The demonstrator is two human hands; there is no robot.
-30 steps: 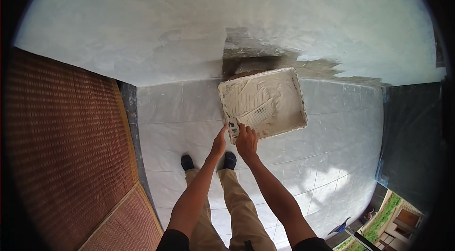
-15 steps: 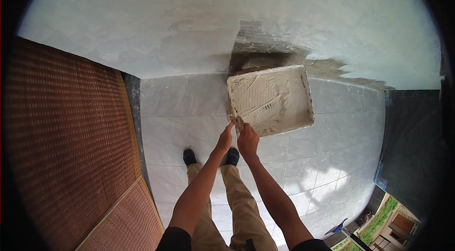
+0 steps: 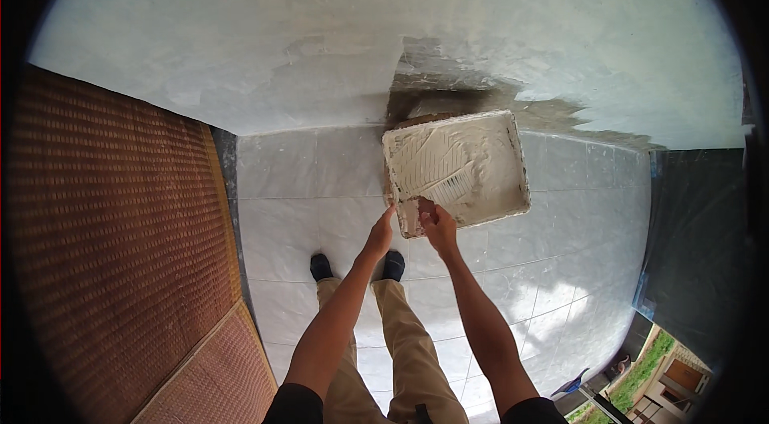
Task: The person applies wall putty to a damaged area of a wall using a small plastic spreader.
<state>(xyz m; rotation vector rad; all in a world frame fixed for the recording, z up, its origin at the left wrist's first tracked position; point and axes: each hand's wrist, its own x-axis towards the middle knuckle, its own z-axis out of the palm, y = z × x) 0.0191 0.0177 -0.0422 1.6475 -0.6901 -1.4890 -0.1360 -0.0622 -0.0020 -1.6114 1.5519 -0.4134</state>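
A paint tray [image 3: 521, 153] with a ribbed slope, its inside coated in thick off-white paint [image 3: 490, 153], stands in front of me near the foot of the wall. My left hand [image 3: 380, 235] grips the tray's near left corner; some of its fingers are hidden beneath the edge. In my right hand [image 3: 440, 230] is a scraper, its flat paint-smeared blade [image 3: 410, 216] lying over the near left part of the tray. My fingers close round its dark brownish upper part.
The wall [image 3: 320, 48] ahead is mostly pale, with a bare grey patch [image 3: 436, 72] behind the tray. Woven brown matting [image 3: 128, 240] lies at left. Grey tiles [image 3: 280, 224] cover the floor, and a dark sheet [image 3: 693, 232] is at right. My socked feet [image 3: 392, 265] stand close to the tray.
My right hand has moved slightly right and turned, bringing the scraper's blade flat into view. The left hand stays at the tray's corner.
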